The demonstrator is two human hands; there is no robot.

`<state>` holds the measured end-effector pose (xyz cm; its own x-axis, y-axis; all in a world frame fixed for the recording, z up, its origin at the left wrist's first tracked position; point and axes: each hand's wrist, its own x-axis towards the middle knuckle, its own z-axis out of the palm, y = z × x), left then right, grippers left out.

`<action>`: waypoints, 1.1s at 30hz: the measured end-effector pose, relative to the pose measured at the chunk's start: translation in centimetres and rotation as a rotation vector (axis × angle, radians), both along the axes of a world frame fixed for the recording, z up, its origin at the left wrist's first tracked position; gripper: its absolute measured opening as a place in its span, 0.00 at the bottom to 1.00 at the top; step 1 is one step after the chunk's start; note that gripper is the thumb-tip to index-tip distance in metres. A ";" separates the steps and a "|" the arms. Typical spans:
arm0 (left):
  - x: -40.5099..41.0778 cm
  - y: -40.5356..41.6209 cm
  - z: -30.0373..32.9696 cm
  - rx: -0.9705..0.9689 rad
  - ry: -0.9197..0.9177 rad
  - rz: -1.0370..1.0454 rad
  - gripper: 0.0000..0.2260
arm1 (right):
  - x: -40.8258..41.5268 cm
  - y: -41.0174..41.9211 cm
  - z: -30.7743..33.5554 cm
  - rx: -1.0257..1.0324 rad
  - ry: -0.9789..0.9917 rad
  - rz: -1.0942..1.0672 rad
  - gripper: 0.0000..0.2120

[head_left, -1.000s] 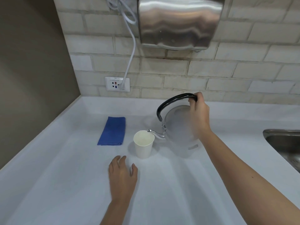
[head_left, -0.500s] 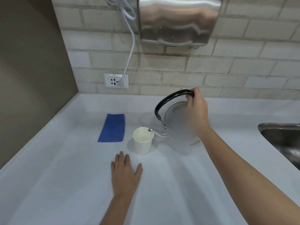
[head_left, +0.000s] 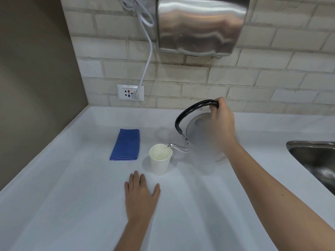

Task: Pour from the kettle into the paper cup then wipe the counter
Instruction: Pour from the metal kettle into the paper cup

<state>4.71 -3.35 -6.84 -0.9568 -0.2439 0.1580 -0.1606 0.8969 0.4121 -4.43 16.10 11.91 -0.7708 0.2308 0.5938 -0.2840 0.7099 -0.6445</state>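
Observation:
My right hand (head_left: 222,122) grips the black handle of a steel kettle (head_left: 201,140), which is tilted to the left. Its thin spout reaches over the rim of a white paper cup (head_left: 160,164), and a small stream runs into the cup. The cup stands upright on the white counter (head_left: 72,205). A folded blue cloth (head_left: 126,147) lies flat just left of the cup. My left hand (head_left: 140,196) rests palm down on the counter in front of the cup, fingers spread, holding nothing.
A steel sink (head_left: 315,160) is set into the counter at the right edge. A steel wall unit (head_left: 201,24) hangs on the brick wall above, with a white cable down to a socket (head_left: 130,92). A brown side wall closes the left.
The kettle has tipped further, so its spout now sits over the cup and liquid flows. My left hand has flattened and spread on the counter.

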 end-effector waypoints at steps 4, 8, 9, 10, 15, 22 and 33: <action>0.1 0.0 0.1 0.007 0.007 0.003 0.29 | 0.0 0.1 0.1 -0.004 0.002 -0.001 0.06; 0.0 0.0 0.1 0.008 -0.001 0.005 0.29 | 0.2 0.0 0.0 -0.010 0.009 0.006 0.06; 0.0 0.0 0.1 0.008 -0.001 0.004 0.29 | 0.2 0.0 0.0 -0.011 0.009 0.006 0.05; 0.0 0.0 0.1 0.009 -0.001 0.005 0.29 | 0.2 0.0 0.0 -0.011 0.010 0.006 0.05; 0.1 0.0 0.0 0.012 0.000 0.008 0.29 | 0.2 0.1 0.0 -0.013 0.012 0.009 0.06; 0.0 0.0 0.0 0.016 0.000 0.003 0.29 | 0.2 0.3 -0.1 -0.025 0.002 0.014 0.06; 0.0 0.0 0.0 0.018 0.011 0.006 0.29 | 0.1 0.0 -0.1 -0.003 0.010 0.010 0.05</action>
<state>4.74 -3.36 -6.88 -0.9536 -0.2522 0.1644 -0.1608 0.8884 0.4300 -4.30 16.14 11.78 -0.7674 0.2248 0.6004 -0.2976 0.7046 -0.6441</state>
